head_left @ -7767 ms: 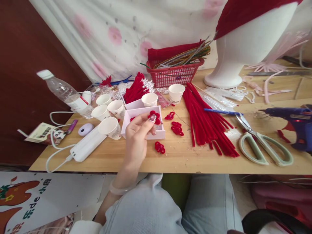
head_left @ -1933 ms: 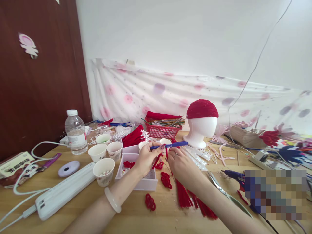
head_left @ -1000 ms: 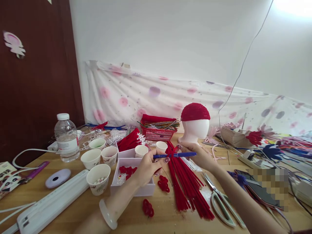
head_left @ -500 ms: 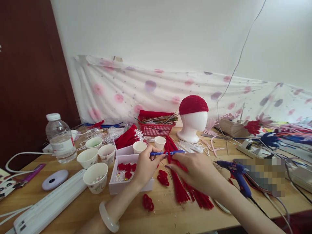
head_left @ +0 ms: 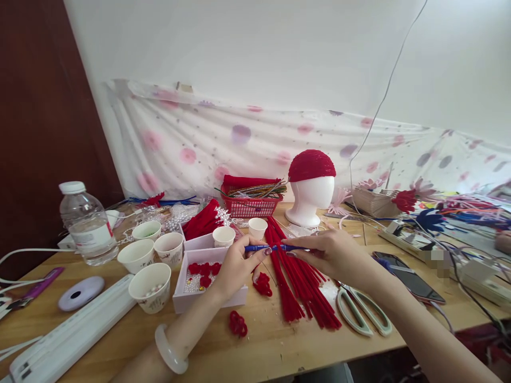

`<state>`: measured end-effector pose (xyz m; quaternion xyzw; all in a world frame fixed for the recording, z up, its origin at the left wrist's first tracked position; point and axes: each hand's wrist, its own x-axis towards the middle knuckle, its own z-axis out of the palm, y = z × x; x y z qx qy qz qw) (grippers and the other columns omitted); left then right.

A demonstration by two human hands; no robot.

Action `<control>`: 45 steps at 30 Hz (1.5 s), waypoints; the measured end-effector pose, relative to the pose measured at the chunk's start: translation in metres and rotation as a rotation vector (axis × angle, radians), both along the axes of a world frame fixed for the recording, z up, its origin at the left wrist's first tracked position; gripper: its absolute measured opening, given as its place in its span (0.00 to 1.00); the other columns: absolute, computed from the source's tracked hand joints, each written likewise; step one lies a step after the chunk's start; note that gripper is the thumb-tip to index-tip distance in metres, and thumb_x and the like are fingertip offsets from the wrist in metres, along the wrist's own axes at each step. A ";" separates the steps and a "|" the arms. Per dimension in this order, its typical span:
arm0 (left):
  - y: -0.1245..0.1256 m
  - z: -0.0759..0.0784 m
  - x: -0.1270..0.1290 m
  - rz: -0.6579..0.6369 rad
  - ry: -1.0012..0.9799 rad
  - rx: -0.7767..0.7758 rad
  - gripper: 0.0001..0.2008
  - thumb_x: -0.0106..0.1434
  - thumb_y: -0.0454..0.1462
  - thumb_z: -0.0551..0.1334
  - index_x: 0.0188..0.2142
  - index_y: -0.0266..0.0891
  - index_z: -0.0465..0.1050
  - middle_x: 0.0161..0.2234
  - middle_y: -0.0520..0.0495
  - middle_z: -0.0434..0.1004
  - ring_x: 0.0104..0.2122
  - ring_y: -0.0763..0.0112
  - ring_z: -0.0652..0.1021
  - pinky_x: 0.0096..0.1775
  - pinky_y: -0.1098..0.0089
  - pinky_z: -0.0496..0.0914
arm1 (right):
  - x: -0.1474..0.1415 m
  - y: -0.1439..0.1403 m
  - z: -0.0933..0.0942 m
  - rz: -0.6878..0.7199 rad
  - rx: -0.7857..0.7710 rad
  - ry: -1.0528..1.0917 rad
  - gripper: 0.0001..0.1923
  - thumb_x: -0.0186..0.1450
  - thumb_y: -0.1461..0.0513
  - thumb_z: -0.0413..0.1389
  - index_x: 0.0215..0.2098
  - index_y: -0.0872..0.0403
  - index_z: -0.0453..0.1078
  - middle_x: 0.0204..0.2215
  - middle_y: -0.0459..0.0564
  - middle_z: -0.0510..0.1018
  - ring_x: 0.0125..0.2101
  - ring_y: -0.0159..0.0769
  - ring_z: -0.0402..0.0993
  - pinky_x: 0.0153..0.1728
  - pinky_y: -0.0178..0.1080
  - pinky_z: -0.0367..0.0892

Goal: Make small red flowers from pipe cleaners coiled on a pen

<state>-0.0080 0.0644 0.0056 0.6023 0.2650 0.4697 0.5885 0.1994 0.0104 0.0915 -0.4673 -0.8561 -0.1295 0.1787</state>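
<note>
i have the left hand (head_left: 237, 266) closed in a pinch on a blue pen (head_left: 255, 248), held nearly level; the right hand (head_left: 339, 255) is half closed, thumb and fingers around the pen's other end. whether a strip is wound on the pen, i can't tell. half a second ago the right hand dipped over the red stems (head_left: 295, 282); now it sits higher and further right, the bundle visible below and between both hands. the scissors (head_left: 364, 313), mostly hidden earlier, show below the right wrist. a red knot (head_left: 238, 323) lies below the left hand, as before.
</note>
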 end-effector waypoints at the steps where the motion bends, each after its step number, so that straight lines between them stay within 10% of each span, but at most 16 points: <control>1: 0.000 -0.001 0.001 -0.006 -0.029 -0.025 0.18 0.58 0.49 0.67 0.35 0.38 0.68 0.20 0.60 0.63 0.14 0.81 0.66 0.18 0.76 0.59 | 0.000 -0.002 -0.001 -0.019 0.060 -0.046 0.14 0.70 0.57 0.57 0.50 0.50 0.80 0.19 0.48 0.80 0.18 0.31 0.67 0.22 0.35 0.53; 23: -0.011 -0.007 0.008 0.065 0.067 0.080 0.14 0.63 0.46 0.64 0.37 0.39 0.66 0.20 0.61 0.63 0.14 0.80 0.67 0.18 0.77 0.56 | -0.046 0.001 0.002 -0.006 -0.048 -0.457 0.09 0.66 0.73 0.55 0.32 0.59 0.75 0.29 0.52 0.78 0.25 0.33 0.69 0.23 0.40 0.45; 45: -0.012 0.007 0.002 -0.066 -0.036 -0.029 0.20 0.54 0.41 0.71 0.45 0.37 0.77 0.27 0.51 0.79 0.24 0.72 0.78 0.28 0.71 0.75 | -0.006 0.004 -0.005 0.062 -0.197 -0.026 0.09 0.71 0.64 0.54 0.46 0.56 0.76 0.36 0.54 0.81 0.35 0.40 0.77 0.35 0.37 0.63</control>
